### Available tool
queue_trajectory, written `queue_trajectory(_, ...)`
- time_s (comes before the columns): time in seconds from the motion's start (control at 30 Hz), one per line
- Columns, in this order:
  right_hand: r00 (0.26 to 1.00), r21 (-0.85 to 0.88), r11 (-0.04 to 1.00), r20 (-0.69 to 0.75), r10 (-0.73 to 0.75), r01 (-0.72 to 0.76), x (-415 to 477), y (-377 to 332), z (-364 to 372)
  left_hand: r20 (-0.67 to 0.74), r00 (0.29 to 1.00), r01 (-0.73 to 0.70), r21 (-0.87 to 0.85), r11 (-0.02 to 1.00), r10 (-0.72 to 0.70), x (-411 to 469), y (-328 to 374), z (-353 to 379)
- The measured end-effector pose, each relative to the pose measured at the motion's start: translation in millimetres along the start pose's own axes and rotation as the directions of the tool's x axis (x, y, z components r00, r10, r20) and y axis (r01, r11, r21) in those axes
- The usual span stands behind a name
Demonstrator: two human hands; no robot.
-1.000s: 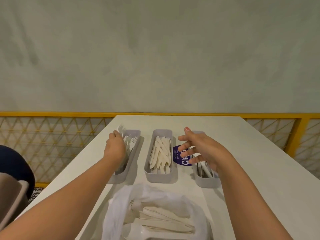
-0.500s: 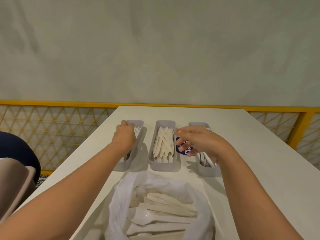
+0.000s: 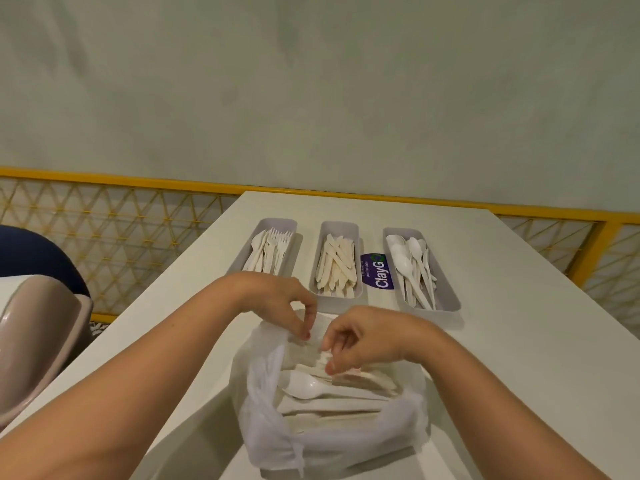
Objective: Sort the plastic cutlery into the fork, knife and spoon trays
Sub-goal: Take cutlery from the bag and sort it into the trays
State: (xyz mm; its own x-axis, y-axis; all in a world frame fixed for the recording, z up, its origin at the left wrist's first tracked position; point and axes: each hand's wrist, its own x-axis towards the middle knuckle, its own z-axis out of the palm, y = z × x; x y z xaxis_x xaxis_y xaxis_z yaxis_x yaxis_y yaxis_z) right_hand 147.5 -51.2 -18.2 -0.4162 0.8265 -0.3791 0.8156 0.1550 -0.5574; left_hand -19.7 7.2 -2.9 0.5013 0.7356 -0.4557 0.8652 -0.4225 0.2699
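Two hands — left hand (image 3: pixel 277 306), right hand (image 3: pixel 363 337) — fingers curled, grip unclear, over bagged cutlery (image 3: pixel 329 393).

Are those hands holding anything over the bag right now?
Left hand pinches the plastic bag at its far rim. Right hand fingertips reach among the cutlery; whether they hold a piece cannot be told.

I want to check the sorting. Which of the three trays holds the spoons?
The right tray, beside the purple sticker: round bowls show at its far end. The left tray shows fork tines, the middle tray flat knives.
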Motion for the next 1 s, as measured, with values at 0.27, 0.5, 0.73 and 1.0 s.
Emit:
queue_trajectory(0.27,1.0,-0.216,0.976,0.028,0.012,-0.006,-1.8,-0.9,20.4,0.0,0.994,0.107,-0.084,0.991,-0.108,-13.4,-15.4,4.9)
queue_trajectory(0.5,1.0,-0.192,0.981,-0.021,0.021,-0.025,-4.9,-4.2,23.5,-0.125,0.99,0.042,-0.136,0.99,-0.059,-20.4,-17.7,7.2)
queue_trajectory(0.73,1.0,-0.228,0.973,0.019,-0.021,0.025,-12.1,-1.3,24.2,-0.213,0.976,0.02,-0.154,0.988,-0.053,-21.1,-18.8,11.8)
queue_trajectory(1.0,0.994,-0.18,0.983,-0.103,-0.039,0.02,-10.5,0.9,31.1,-0.262,0.964,-0.011,-0.198,0.98,-0.043,-22.8,-15.4,9.8)
